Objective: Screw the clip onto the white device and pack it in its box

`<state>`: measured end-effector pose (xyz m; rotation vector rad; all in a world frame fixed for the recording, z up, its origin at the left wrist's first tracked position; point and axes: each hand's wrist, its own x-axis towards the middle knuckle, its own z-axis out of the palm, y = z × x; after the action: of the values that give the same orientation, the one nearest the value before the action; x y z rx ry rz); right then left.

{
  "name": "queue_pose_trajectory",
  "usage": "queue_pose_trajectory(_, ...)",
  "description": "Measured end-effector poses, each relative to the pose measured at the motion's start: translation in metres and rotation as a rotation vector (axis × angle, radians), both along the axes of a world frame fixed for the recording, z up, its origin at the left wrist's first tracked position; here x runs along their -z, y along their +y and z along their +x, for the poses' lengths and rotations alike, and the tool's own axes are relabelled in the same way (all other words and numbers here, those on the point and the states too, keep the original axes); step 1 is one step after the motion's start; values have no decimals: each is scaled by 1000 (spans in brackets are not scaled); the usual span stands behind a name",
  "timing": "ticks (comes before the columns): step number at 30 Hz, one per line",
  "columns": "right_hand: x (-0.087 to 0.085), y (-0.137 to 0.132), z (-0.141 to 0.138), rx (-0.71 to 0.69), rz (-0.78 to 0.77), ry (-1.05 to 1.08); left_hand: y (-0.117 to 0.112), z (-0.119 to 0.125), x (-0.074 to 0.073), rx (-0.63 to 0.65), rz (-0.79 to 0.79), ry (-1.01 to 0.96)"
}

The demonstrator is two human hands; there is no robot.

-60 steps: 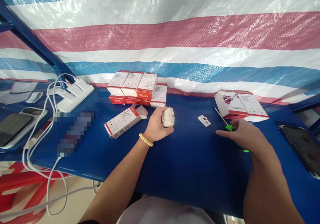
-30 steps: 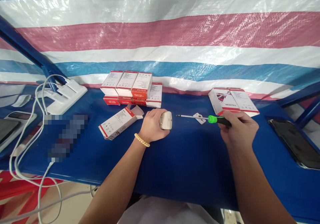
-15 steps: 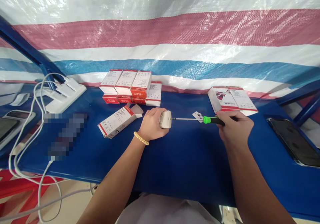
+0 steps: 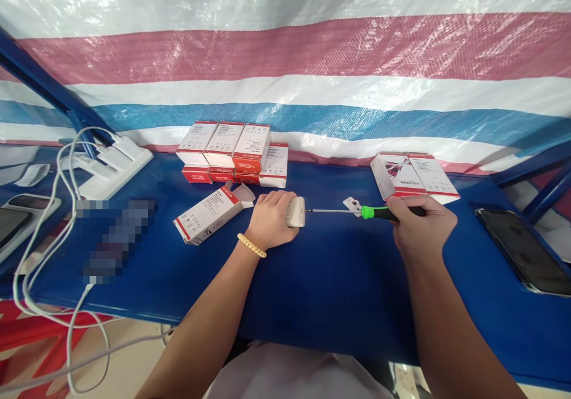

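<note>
My left hand (image 4: 272,219) is wrapped round a small off-white plastic device (image 4: 295,211), its end turned to the right. In my right hand (image 4: 422,223) is a screwdriver (image 4: 379,212) with a green and black handle, held level. Its thin shaft points left, and the tip is at the device's end face; whether it touches cannot be made out. Beneath the shaft lies a small white piece with dark marks (image 4: 352,204). An opened white and red carton (image 4: 207,214) lies left of my left hand, its flap towards the hand.
Stacked detector boxes (image 4: 223,143) stand at the back, and more boxes (image 4: 414,176) lie at the back right. A phone (image 4: 521,247) rests on the right of the blue table (image 4: 330,304). A power strip (image 4: 118,167) with white cables is at the left.
The screwdriver's handle has turned slightly in my right hand, and that hand's fingers have shifted a little. My left hand keeps the device in nearly the same place.
</note>
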<state>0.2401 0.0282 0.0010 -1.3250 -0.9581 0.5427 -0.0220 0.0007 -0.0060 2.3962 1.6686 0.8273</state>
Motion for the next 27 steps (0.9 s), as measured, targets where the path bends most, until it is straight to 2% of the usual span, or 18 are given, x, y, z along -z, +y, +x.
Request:
queue_pose_trajectory(5,-4,-5,-4,-10,253,-156,-1,2,1,-45,-17,85)
queue_pose_trajectory(8,-8,-9,-7,-41,333,-233,-1,3,1,-70,-33,94)
queue_pose_trajectory(13,-13,-17,-13,-45,360,-316,-1,4,0,-121,-49,99)
queue_pose_trajectory(18,-17,-20,-15,-9,314,-383,0,5,1,-151,-61,82)
queue_pose_trajectory(27,-15,-17,-15,-8,329,-336,0,4,0,-154,-66,79)
